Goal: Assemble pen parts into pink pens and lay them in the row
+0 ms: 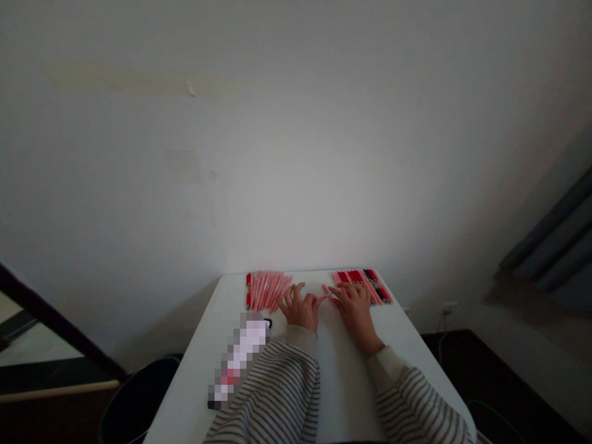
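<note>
A slim pink pen piece [322,298] with a pale tip spans the gap between my hands, over the far part of the white table [345,382]. My left hand [300,309] pinches one end of it, its other fingers raised and spread. At its opposite end my right hand [355,313] has thumb and index finger closed; the exact grip is too small to make out. Beside my left hand lies a row of pink pens [268,290], with red ones at its left edge. More pens with red and black parts [356,277] lie beyond my right hand, partly hidden by it.
A pixelated long object [243,354] with a dark loop lies left of my left sleeve. The table's far edge meets a grey wall [305,154]. On the floor at left stands a dark bin [134,407]. A wall socket [449,307] with a cable is at right.
</note>
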The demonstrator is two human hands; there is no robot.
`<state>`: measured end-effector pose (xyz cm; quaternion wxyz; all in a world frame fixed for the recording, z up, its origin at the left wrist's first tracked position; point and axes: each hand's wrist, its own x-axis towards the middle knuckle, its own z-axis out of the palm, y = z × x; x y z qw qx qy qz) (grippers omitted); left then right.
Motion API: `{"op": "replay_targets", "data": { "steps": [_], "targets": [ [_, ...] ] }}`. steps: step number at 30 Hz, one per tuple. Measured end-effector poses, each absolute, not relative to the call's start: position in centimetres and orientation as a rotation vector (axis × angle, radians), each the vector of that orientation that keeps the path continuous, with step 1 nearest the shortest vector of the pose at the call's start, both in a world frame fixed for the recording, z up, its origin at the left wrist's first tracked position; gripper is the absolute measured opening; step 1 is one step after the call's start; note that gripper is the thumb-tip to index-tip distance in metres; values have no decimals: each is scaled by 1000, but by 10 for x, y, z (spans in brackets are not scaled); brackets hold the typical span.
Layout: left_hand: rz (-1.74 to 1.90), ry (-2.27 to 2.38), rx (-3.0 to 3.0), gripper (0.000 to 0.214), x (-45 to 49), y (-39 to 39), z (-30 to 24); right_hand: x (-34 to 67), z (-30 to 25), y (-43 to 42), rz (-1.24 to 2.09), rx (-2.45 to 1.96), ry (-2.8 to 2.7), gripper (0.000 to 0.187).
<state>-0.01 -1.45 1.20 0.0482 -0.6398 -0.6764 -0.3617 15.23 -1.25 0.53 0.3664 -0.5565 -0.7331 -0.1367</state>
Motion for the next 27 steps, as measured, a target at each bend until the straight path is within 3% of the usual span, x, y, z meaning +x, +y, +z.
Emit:
{"op": "replay_targets", "data": {
  "steps": [7, 27],
  "targets": [
    [-1141, -2007, -1988, 12, 0, -13, 8, 152, 4, -14, -284, -1426, -1897, 17],
    [-1022, -2211, -1873, 10, -5, -13, 14, 166, 2, -12, -188, -1624, -1748, 18]
  ]
}}
